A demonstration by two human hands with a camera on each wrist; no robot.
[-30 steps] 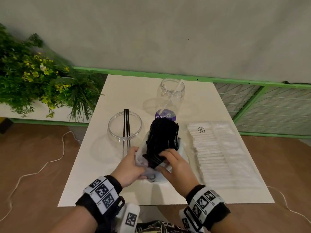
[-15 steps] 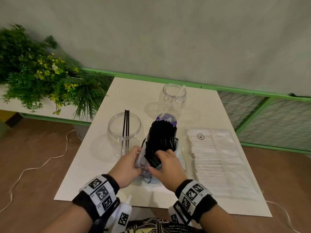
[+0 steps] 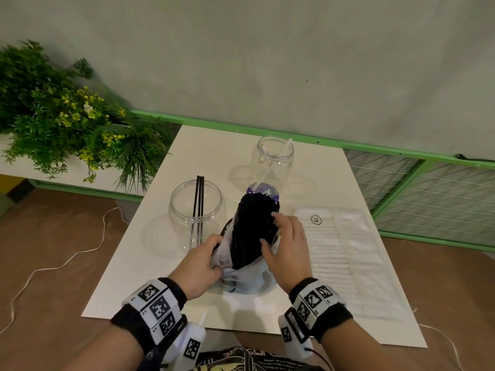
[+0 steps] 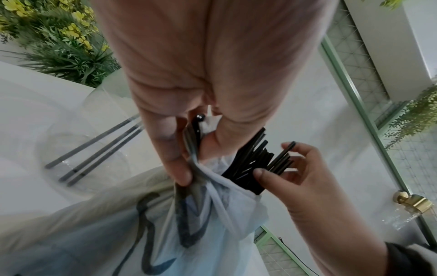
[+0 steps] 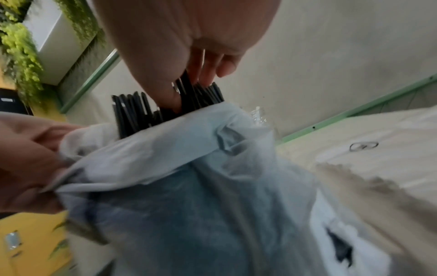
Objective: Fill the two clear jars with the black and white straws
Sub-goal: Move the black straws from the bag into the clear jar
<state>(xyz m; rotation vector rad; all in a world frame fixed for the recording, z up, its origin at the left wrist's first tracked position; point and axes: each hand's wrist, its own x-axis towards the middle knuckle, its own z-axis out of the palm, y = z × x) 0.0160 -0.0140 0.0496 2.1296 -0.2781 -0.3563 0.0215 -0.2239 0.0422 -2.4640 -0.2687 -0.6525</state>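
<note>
White table [image 3: 166, 253] and a pale wall form the setting. Black straws [image 3: 254, 228] are pinched between thumb and fingers of the right hand [image 3: 288, 250]; their plastic bag [image 3: 249, 279] is gripped at its edge by the left hand [image 3: 201, 263]. Just left, the near jar [image 3: 197, 210] holds three black straws; the far jar [image 3: 272, 162] holds one white straw. White straws [image 3: 340, 253] are packed at the right.

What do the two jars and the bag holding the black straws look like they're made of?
Both jars, near jar and far jar, look like clear glossy plastic or glass; the straws show through, so I can't say which. The bag looks like thin, translucent whitish plastic film: it crumples where the left hand pinches it.
</note>
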